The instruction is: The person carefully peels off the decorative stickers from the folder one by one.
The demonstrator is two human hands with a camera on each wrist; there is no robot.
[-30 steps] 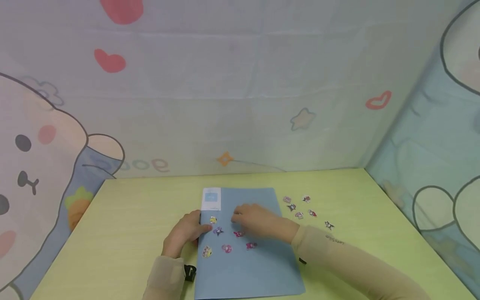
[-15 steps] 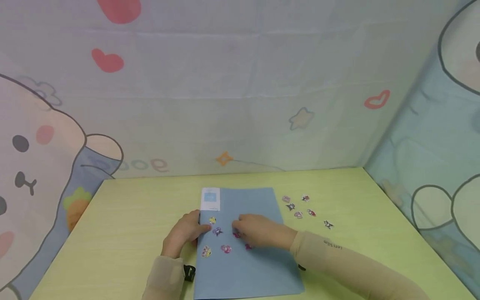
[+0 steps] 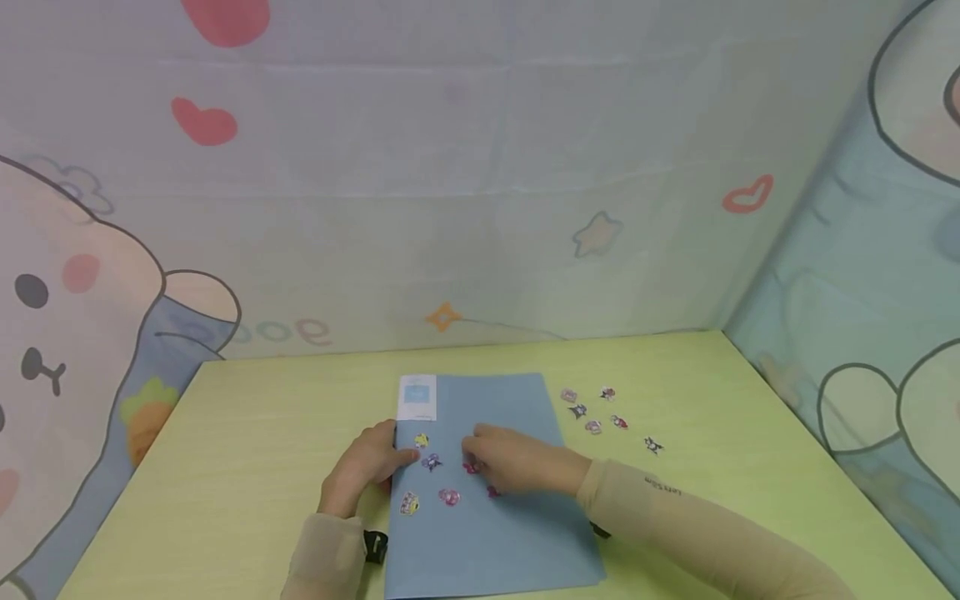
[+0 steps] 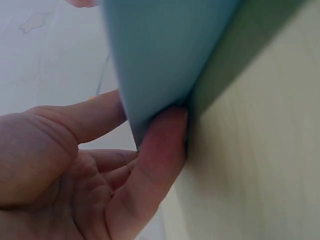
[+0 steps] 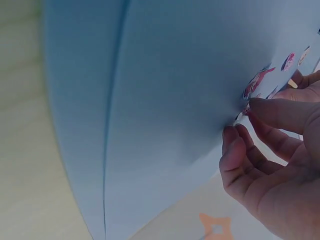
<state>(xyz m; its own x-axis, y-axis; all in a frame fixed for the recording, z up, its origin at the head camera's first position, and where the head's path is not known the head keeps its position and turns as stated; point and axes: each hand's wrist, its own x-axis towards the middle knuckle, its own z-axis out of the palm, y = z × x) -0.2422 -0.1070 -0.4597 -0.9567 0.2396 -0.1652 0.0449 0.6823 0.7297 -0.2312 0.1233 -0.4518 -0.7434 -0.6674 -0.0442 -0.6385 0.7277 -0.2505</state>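
One blue folder (image 3: 495, 546), one white label (image 3: 417, 397), one table (image 3: 225, 467); six visible folder stickers (image 3: 448, 497), six table stickers (image 3: 593, 427)

Two beige sleeves (image 3: 675, 521) — dark lettering (image 3: 663, 485) on the right one, a black clip (image 3: 376, 546) at the left

A person's right hand (image 3: 506, 457) partly covers two pink stickers (image 3: 470, 468) on a blue folder (image 3: 495, 550); whatever lies between its fingers is too small and shadowed to tell, even in the right wrist view, where the picture's edge crops the palm. The folder hides parts of the fingers of the left hand (image 3: 369, 457), itself cut off in the left wrist view. Print on the white label (image 3: 417, 398) is too small to read, and figures on the loose stickers (image 3: 618, 422) too tiny to identify. The right sleeve (image 3: 675, 517) and the tabletop (image 3: 217, 467) run out of frame below; a cartoon animal (image 3: 97, 325) is cropped at left.
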